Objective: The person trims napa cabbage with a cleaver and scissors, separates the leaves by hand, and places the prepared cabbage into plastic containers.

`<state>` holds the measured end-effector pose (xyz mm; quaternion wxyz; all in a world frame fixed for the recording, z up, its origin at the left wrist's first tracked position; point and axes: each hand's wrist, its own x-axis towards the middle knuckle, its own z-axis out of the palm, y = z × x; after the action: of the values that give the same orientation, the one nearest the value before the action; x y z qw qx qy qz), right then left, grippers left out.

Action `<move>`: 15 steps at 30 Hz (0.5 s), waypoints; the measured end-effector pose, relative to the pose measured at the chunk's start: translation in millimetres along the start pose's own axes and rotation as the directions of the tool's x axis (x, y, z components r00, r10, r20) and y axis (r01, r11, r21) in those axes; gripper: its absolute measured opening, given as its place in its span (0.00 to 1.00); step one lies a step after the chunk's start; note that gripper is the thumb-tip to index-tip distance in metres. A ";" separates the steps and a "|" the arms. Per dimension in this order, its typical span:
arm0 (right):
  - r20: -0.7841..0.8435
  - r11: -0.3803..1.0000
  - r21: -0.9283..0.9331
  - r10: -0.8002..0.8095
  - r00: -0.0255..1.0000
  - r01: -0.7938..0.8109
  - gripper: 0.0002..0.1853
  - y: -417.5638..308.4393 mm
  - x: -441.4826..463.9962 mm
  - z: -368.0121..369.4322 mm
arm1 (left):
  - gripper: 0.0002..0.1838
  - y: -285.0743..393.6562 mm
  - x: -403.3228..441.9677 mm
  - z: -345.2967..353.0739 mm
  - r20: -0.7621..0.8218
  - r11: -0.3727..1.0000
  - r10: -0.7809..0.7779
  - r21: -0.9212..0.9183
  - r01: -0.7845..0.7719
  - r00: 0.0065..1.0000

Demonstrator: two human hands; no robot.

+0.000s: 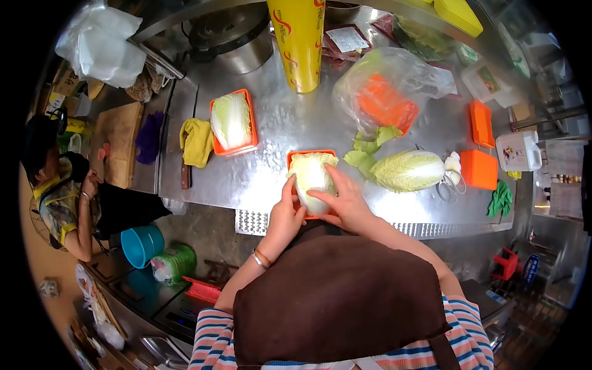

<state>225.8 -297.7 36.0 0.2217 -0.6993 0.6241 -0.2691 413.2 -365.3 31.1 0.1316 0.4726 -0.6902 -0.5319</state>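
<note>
A pale napa cabbage (312, 174) sits in an orange tray (333, 153) at the table's front edge. My left hand (285, 211) wraps its left side, and my right hand (346, 200) grips it from the right, thumb across the front. To the right lies another napa cabbage (409, 171), with loose green leaves (362, 154) at its tip and scissors (447, 188) by its base. A third napa cabbage (231, 120) rests in an orange tray to the left, beside a yellow cloth (196, 143) and a knife handle (185, 176).
A tall yellow roll (299, 49) stands behind, near a plastic bag (370, 80) with orange trays inside. More orange trays (480, 169), a white jug (519, 152) and a green glove or cloth (500, 198) are at the right. Another person (68, 191) stands at the left by a cutting board (117, 139).
</note>
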 end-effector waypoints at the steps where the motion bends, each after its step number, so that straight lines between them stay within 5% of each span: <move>1: 0.064 0.999 0.001 -0.051 0.997 0.051 0.32 0.3 1.9 0.8 | 0.41 2.0 1.6 0.9 0.033 0.998 -0.069 -0.012 0.069 0.997; 5: 0.085 1.000 0.006 -0.024 0.996 0.023 0.31 1.5 4.4 5.1 | 0.42 -3.7 5.2 -9.7 0.054 0.992 -0.113 -0.056 0.115 0.992; 7: 0.102 1.000 -0.015 0.016 0.995 -0.015 0.30 3.0 3.6 5.4 | 0.41 -16.4 8.3 -10.3 -0.003 0.993 0.089 0.083 -0.089 0.996; 15: 0.107 0.999 -0.006 0.034 0.994 -0.034 0.29 4.5 6.2 6.5 | 0.39 -7.2 9.3 -18.3 -0.027 0.873 0.230 0.447 -0.194 0.973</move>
<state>227.1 -304.7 28.8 0.2580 -0.7024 0.6237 -0.2261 424.5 -383.8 29.2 0.1058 0.4323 -0.8345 -0.3249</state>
